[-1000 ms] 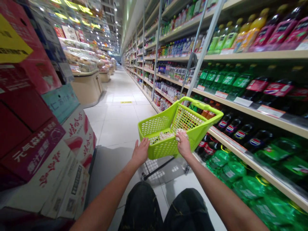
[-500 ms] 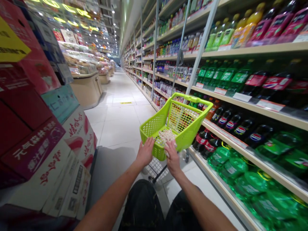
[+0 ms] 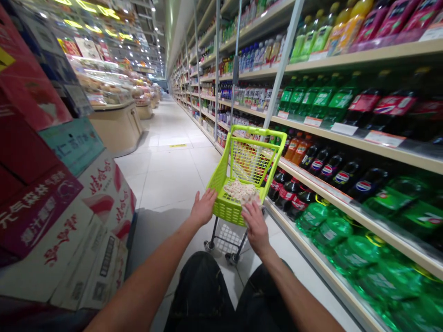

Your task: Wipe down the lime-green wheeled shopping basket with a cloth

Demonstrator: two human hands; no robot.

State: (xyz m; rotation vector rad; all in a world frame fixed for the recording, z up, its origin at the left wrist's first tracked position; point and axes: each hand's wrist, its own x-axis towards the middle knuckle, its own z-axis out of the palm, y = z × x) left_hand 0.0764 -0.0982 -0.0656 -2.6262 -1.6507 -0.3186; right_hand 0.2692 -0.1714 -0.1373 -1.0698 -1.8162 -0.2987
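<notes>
In front of my knees stands a small lime-green shopping cart with a perforated basket. A pale speckled cloth lies crumpled inside it and hangs over its near right rim. My right hand is at that corner, its bent fingers closed on the cloth; the fingertips are partly lost against it. At the near left side of the basket, my left hand rests against the rim with fingers stretched out and the thumb raised.
Shelves of bottled drinks line the right side, close to the cart. Stacked drink cartons rise on the left. A tiled aisle runs ahead past a rounded wooden display stand.
The cart has turned and straightened, its basket now more level and its wheels visible below. My left hand has shifted slightly left and up, my right hand a little right.
</notes>
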